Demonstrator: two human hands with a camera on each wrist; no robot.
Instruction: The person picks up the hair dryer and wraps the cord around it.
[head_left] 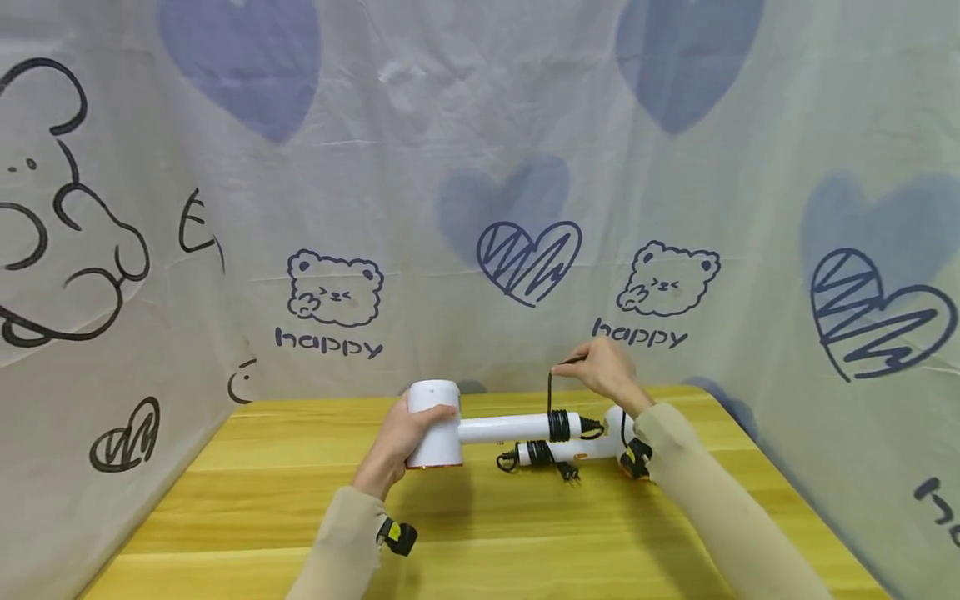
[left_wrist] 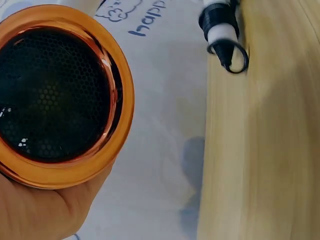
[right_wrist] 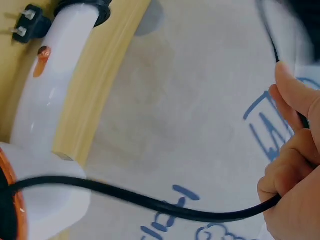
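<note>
My left hand (head_left: pixel 397 437) grips the wide head of a white hair dryer (head_left: pixel 435 408), holding it above the table with its handle pointing right. Black cord is wound in coils (head_left: pixel 558 426) round the handle's end. From those coils a length of cord (head_left: pixel 550 392) runs taut up to my right hand (head_left: pixel 603 371), where thumb and fingers pinch it. More cord (right_wrist: pixel 150 202) hangs from that hand in the right wrist view. The left wrist view shows the held dryer's orange rim (left_wrist: pixel 125 115) and dark mesh face; its handle is mostly hidden there.
A second white hair dryer (head_left: pixel 592 451) lies on the wooden table (head_left: pixel 262 500) under my right forearm, cord wrapped round its handle and its two-pin plug (head_left: pixel 567 472) beside it. A printed cloth (head_left: pixel 420 333) stands close behind the table and along both sides.
</note>
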